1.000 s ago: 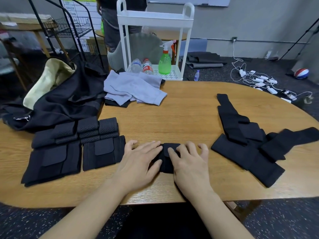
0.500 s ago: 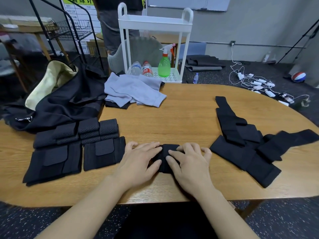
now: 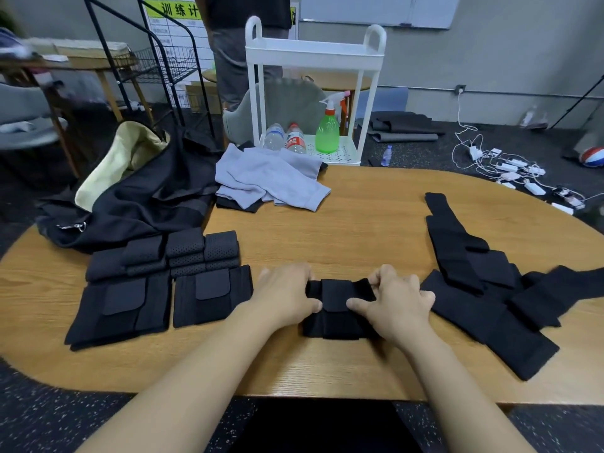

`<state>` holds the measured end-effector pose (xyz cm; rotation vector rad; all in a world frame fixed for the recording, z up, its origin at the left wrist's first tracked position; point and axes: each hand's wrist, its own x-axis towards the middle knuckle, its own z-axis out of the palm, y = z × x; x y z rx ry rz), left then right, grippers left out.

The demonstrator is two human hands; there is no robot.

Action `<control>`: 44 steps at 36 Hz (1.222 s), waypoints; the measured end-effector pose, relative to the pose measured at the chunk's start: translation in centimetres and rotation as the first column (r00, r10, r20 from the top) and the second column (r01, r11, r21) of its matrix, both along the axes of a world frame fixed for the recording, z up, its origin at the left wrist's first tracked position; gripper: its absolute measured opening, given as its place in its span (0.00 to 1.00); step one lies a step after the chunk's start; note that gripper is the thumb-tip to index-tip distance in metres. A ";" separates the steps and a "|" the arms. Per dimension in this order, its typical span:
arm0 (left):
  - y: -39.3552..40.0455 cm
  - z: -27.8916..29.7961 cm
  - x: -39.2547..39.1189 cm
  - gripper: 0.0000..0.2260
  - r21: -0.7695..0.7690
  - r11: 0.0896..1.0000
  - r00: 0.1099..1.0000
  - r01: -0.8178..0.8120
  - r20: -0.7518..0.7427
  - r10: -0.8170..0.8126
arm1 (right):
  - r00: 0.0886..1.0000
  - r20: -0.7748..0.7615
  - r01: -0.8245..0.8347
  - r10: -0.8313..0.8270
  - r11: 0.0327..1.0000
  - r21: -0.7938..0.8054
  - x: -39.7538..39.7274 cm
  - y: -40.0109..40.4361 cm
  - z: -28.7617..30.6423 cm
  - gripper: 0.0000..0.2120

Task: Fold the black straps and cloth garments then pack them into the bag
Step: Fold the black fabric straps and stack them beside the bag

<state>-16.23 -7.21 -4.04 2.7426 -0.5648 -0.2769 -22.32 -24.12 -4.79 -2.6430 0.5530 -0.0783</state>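
Folded black strap (image 3: 338, 308) is lying near the tabletop's (image 3: 359, 223) front edge, both hands clamping it: the left hand (image 3: 287, 297) is pinching its left end, the right hand (image 3: 397, 302) its right end. Left of the strap, folded straps (image 3: 163, 282) are sitting in rows. Right of it, unfolded straps (image 3: 483, 289) are sprawling toward the rim. Beyond the strap, bare wood is stretching to the grey garment (image 3: 271, 179) and the black bag (image 3: 140, 197).

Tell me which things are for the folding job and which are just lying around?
For the job:
- folded strap, gripped by left hand and right hand
- folded stack
- unfolded straps
- grey garment
- black bag

Just lying around:
- white cart
- green spray bottle
- water bottles
- floor cables
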 end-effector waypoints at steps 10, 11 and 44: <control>2.8 0.8 -2.0 0.11 -0.286 0.945 0.987 -0.157 -0.067 0.144 | 0.995 0.095 0.003 -0.028 0.966 0.258 -0.2 1.9 -0.2 0.21; 3.4 1.0 -2.2 0.10 -0.317 0.933 0.985 -0.173 -0.079 0.156 | 0.994 0.106 -0.011 -0.020 0.959 0.282 -0.3 2.4 0.0 0.21; 16.8 -0.1 -0.4 0.08 -0.246 0.876 0.879 -0.414 0.142 0.455 | 0.959 0.204 -0.251 0.198 0.926 0.281 6.7 16.2 -1.4 0.21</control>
